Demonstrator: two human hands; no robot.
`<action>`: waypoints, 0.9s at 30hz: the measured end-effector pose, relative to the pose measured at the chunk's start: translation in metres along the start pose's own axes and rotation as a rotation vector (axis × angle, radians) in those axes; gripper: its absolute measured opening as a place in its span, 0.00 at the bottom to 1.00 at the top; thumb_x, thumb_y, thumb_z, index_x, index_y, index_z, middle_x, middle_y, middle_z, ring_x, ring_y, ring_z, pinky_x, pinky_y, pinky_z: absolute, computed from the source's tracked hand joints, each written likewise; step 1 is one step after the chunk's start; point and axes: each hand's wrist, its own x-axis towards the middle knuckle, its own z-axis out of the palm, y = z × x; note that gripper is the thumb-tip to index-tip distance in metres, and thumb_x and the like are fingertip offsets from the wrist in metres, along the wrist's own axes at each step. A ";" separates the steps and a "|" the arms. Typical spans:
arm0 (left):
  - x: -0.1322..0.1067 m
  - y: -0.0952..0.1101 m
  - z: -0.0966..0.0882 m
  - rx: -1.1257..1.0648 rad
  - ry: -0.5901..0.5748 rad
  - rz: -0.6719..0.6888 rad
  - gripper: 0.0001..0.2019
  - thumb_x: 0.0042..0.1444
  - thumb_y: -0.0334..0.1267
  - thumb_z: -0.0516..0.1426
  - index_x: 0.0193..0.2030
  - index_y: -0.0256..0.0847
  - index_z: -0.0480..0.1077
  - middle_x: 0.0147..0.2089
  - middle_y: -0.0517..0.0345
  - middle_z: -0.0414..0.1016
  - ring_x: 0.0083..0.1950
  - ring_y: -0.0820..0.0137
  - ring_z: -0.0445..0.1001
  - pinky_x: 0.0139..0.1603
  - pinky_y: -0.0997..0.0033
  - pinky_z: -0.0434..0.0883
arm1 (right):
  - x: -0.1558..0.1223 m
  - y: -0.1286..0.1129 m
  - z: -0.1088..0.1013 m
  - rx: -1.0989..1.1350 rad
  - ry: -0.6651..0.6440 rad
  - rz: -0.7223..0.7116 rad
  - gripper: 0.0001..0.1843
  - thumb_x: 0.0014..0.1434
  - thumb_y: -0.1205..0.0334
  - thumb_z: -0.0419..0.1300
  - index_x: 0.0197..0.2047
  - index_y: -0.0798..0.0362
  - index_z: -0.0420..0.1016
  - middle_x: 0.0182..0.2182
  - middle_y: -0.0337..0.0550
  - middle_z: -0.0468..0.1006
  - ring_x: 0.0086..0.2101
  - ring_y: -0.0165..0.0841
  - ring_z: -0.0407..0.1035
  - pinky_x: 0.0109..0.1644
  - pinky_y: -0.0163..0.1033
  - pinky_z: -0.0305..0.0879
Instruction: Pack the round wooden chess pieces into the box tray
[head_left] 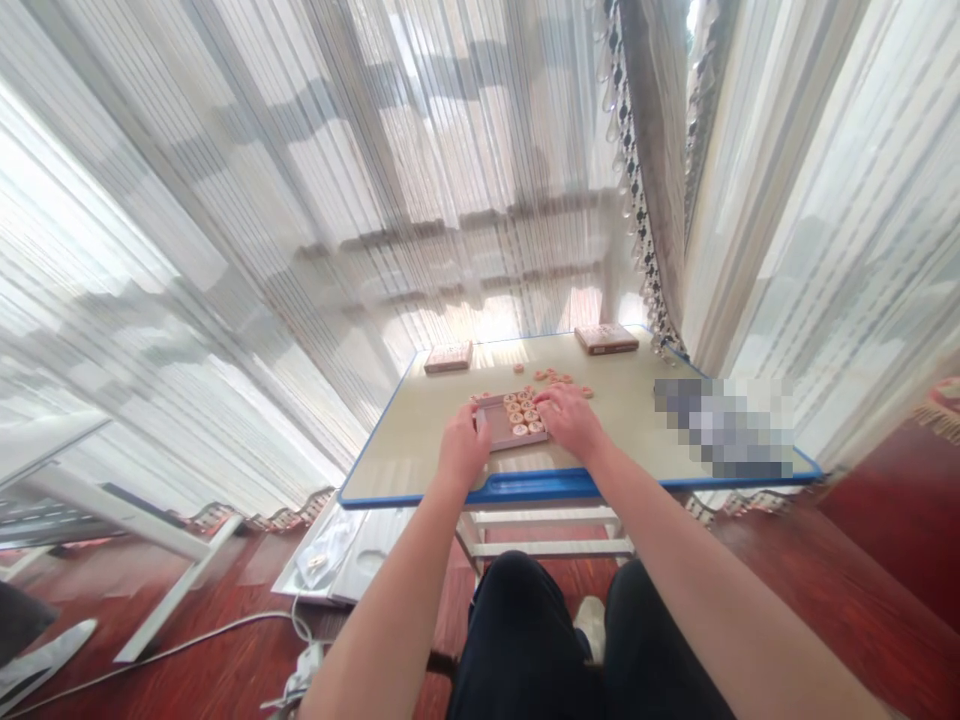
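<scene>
Box [448, 358] near far edge of table [405, 440], left hand [464, 443] gripping left wall of tray [493, 424] on table, pieces [517, 418] in tray's right part, loose pieces [566, 379] beyond, right hand [573, 416] at right wall, grip too obscured to tell, second box [606, 339] behind.

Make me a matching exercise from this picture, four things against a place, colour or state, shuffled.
1. Left hand
2. Right hand
3. Tray
4. Floor

A. Red
B. At the tray's right side
C. Partly filled with round pieces
D. At the tray's left side

Pairs: 1-D, 2-B, 3-C, 4-A
</scene>
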 end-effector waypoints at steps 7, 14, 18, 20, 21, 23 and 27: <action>0.004 -0.007 -0.003 -0.185 -0.051 -0.039 0.18 0.46 0.24 0.48 0.43 0.37 0.70 0.42 0.50 0.77 0.44 0.65 0.76 0.46 0.65 0.73 | -0.007 0.019 0.000 -0.188 0.300 0.456 0.16 0.47 0.68 0.53 0.38 0.51 0.77 0.42 0.53 0.74 0.45 0.47 0.63 0.52 0.53 0.55; 0.002 -0.007 -0.004 -0.193 -0.076 0.003 0.14 0.45 0.25 0.50 0.36 0.39 0.72 0.42 0.53 0.78 0.42 0.67 0.76 0.43 0.67 0.74 | -0.007 0.032 0.004 -0.062 0.255 0.473 0.25 0.46 0.71 0.51 0.48 0.55 0.73 0.47 0.58 0.71 0.53 0.49 0.59 0.58 0.53 0.50; 0.002 -0.007 -0.005 -0.183 -0.069 0.004 0.13 0.45 0.26 0.50 0.34 0.38 0.73 0.44 0.50 0.77 0.42 0.67 0.76 0.45 0.65 0.73 | -0.003 0.035 -0.001 0.116 0.331 0.588 0.32 0.42 0.73 0.50 0.54 0.58 0.67 0.50 0.59 0.70 0.52 0.48 0.62 0.57 0.51 0.55; 0.002 -0.007 -0.006 -0.193 -0.069 0.010 0.13 0.44 0.26 0.50 0.34 0.38 0.73 0.44 0.50 0.77 0.41 0.67 0.76 0.45 0.66 0.73 | -0.002 0.042 -0.002 0.250 0.394 0.648 0.33 0.41 0.72 0.49 0.55 0.57 0.64 0.51 0.59 0.70 0.52 0.47 0.63 0.54 0.50 0.59; 0.001 -0.006 -0.007 -0.197 -0.070 0.016 0.12 0.44 0.27 0.50 0.33 0.38 0.73 0.44 0.50 0.77 0.41 0.67 0.76 0.44 0.66 0.73 | -0.002 0.046 -0.003 0.307 0.419 0.669 0.33 0.42 0.71 0.49 0.55 0.57 0.64 0.50 0.58 0.70 0.51 0.46 0.64 0.52 0.49 0.62; 0.000 -0.005 -0.008 -0.198 -0.079 0.028 0.11 0.45 0.28 0.50 0.31 0.39 0.73 0.45 0.51 0.77 0.41 0.67 0.76 0.44 0.66 0.73 | -0.002 0.055 -0.003 0.374 0.445 0.692 0.33 0.42 0.70 0.48 0.55 0.56 0.63 0.49 0.57 0.71 0.47 0.44 0.67 0.45 0.46 0.66; -0.001 -0.002 -0.011 -0.175 -0.097 0.049 0.10 0.44 0.28 0.51 0.29 0.39 0.73 0.45 0.51 0.77 0.44 0.65 0.75 0.46 0.64 0.72 | -0.003 0.063 -0.005 0.377 0.443 0.710 0.31 0.43 0.68 0.48 0.54 0.54 0.64 0.43 0.52 0.75 0.40 0.40 0.70 0.34 0.41 0.68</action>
